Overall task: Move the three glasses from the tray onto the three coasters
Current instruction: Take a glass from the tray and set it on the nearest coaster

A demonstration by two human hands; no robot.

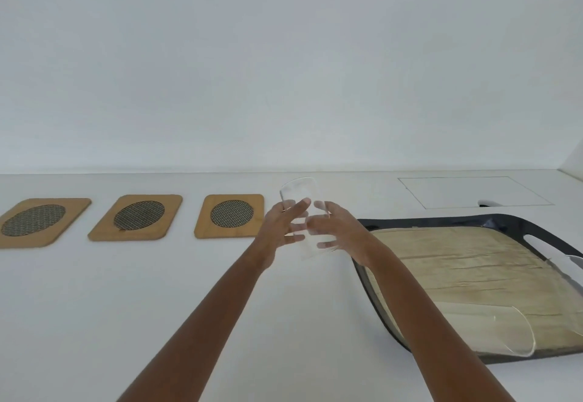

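Clear glass (299,212) upright, held between tray (441,221) and three wooden coasters (229,216)

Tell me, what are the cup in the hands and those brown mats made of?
The glass looks like clear, smooth glass or maybe plastic: hands and table show through it. The three coasters look like light wood, perhaps bamboo, matte, each with a dark woven mesh oval.

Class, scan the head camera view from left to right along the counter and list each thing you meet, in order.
Left coaster → middle coaster → right coaster → left hand → held glass → right hand → tray.
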